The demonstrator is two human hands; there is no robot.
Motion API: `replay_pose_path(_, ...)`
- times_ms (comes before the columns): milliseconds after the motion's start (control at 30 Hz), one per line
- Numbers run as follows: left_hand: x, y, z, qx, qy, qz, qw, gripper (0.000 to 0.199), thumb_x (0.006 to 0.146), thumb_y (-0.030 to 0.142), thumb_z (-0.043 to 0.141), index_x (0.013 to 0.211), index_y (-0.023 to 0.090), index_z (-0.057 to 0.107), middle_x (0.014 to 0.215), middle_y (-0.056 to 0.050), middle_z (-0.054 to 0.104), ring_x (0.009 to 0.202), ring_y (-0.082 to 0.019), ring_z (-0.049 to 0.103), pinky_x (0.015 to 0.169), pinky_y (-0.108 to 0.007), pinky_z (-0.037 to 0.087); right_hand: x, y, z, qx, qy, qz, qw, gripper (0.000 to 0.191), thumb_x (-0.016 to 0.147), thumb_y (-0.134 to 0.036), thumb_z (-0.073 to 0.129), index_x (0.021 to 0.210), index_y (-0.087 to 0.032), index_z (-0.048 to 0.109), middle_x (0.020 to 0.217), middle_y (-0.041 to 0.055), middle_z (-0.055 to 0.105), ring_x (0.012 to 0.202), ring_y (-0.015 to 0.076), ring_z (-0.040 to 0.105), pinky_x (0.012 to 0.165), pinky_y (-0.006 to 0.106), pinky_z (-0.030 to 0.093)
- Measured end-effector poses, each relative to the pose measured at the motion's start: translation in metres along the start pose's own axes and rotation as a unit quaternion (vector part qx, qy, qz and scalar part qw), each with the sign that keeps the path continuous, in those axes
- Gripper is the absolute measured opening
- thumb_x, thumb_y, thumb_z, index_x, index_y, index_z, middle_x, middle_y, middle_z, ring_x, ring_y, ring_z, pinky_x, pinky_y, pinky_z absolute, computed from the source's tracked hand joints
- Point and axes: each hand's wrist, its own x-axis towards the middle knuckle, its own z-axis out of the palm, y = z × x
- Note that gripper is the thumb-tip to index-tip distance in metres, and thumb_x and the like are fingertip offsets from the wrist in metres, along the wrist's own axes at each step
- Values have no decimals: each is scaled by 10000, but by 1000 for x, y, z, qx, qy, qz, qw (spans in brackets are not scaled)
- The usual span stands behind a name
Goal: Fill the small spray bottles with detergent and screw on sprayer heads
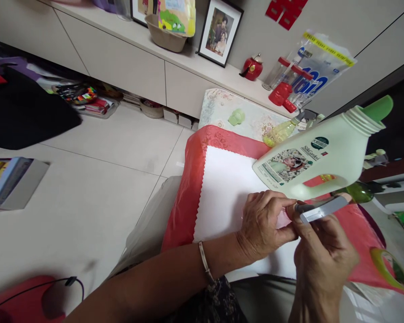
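Left hand (264, 223): grip pinching small pink piece (283, 219). Right hand (325, 258): pinching flat grey tool (324, 210). Nearby: ribbed-neck plastic bottle (318, 154), scallop-edged white sheet (226, 188).

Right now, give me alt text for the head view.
The left hand holds a partly hidden pink item, the right hand a gray tool, close together above a white mat on red cloth. A pale green bottle stands just beyond the hands.

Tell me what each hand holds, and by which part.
Left hand: a pink item, gripped part hidden. Right hand: a grey object, apparently near its end closest to the left hand.
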Motion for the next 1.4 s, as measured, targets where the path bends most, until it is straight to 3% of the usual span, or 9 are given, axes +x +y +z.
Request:
replay_pose_path(133, 0, 0, 0, 2, 8, 8, 1000, 376, 851, 340, 691, 1177, 186, 585, 1068, -65, 726, 1005, -219, 687, 838, -376, 499, 1, 3, 6, 22, 39, -4, 999, 361, 712, -304, 872, 856, -85, 622, 851, 49, 565, 816, 146, 588, 784, 276, 513)
replay_pose_path(300, 3, 1, -1, -3, 6, -7, 1000, 244, 908, 358, 634, 1098, 207, 622, 1026, -47, 727, 988, -201, 687, 829, -357, 501, -4, 2, 14, 15, 94, -12, 995, 373, 688, -285, 890, 841, -81, 619, 822, 41, 566, 767, 119, 577, 717, 212, 486)
replay_pose_path(500, 4, 2, -4, 7, -7, 9, 1000, 359, 969, 485, 505, 1120, 178, 615, 1066, -72, 724, 983, -204, 678, 822, -365, 484, -12, -1, 1, 8, 0, 13, 1000, 354, 857, -375, 772, 1040, -85, 682, 1009, 105, 623, 954, 186, 620, 876, 293, 502)
replay_pose_path(667, 2, 1, -4, 35, -31, 17, 999, 436, 988, 542, 448, 1164, 173, 600, 1075, -74, 713, 983, -212, 663, 824, -374, 474, -12, -3, 0, 89, -13, 51, 995, 394, 871, -332, 769, 1197, -130, 681, 1164, 119, 603, 1081, 221, 609, 1024, 400, 469)
replay_pose_path(800, 1, 2, -2, 61, -42, 17, 997, 430, 1007, 516, 410, 1195, 172, 587, 1085, -73, 711, 994, -210, 650, 838, -376, 472, -12, -2, 3, 92, -19, 66, 993, 417, 887, -349, 756, 1240, -142, 680, 1240, 123, 569, 1212, 248, 545, 1130, 463, 389)
replay_pose_path(1000, -1, 4, -2, 66, -50, 11, 997, 446, 1027, 459, 323, 1254, 172, 578, 1068, -62, 710, 983, -208, 639, 855, -379, 459, -12, 4, -5, 88, -37, 106, 990, 418, 923, -398, 711, 1251, -143, 664, 1270, 127, 559, 1186, 238, 558, 1165, 497, 345)
replay_pose_path(1133, -1, 5, -4, 60, -63, 4, 996, 495, 1036, 451, 268, 1315, 160, 554, 1121, -81, 695, 1013, -219, 625, 877, -398, 450, -12, 10, -9, 60, -42, 92, 993, 424, 916, -429, 713, 1218, -139, 651, 1236, 113, 577, 1190, 238, 554, 1159, 498, 349)
replay_pose_path(1300, 0, 6, -6, 64, -76, -11, 995, 492, 1035, 461, 281, 1373, 180, 500, 1130, -73, 696, 1027, -230, 620, 885, -404, 443, -16, 10, -2, -30, 3, 25, 999, 426, 934, -484, 670, 1153, -119, 660, 1141, 109, 598, 1112, 222, 573, 1091, 449, 413)
replay_pose_path(1400, 0, 6, -6, 29, -55, -17, 998, 500, 1028, 506, 289, 1340, 175, 496, 1149, -87, 699, 1029, -230, 630, 899, -402, 451, -17, 7, 5, -57, 20, -10, 998, 414, 955, -485, 641, 1147, -118, 662, 1119, 106, 593, 1073, 208, 576, 1052, 417, 434)
